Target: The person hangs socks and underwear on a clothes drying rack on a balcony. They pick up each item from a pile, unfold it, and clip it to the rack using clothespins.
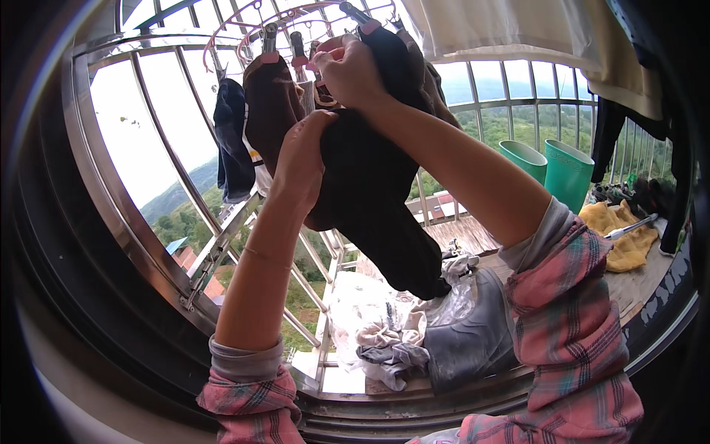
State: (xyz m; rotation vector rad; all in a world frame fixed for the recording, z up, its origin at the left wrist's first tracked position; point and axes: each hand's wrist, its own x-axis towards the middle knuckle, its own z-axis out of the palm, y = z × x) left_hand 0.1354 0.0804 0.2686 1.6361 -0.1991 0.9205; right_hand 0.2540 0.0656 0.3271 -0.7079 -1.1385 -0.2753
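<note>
A long black sock (371, 183) hangs down from my left hand (304, 152), which pinches its upper edge. My right hand (350, 69) is raised higher, its fingers curled at a pink-tipped clip (317, 62) of the round hanging dryer (233, 28). My own fingers partly hide that clip. A dark brown sock (272, 105) hangs from another clip just left of my hands. Behind my right hand a black sock (388, 58) is clipped up. A dark navy sock (230, 136) hangs further left.
Metal window bars (161, 127) curve around the ledge. A grey rubber boot (471, 333) lies below beside crumpled cloths (391, 344) and plastic. Two green boots (568, 169) stand at right near a yellow cloth (627, 233). Pale fabric (505, 28) hangs at upper right.
</note>
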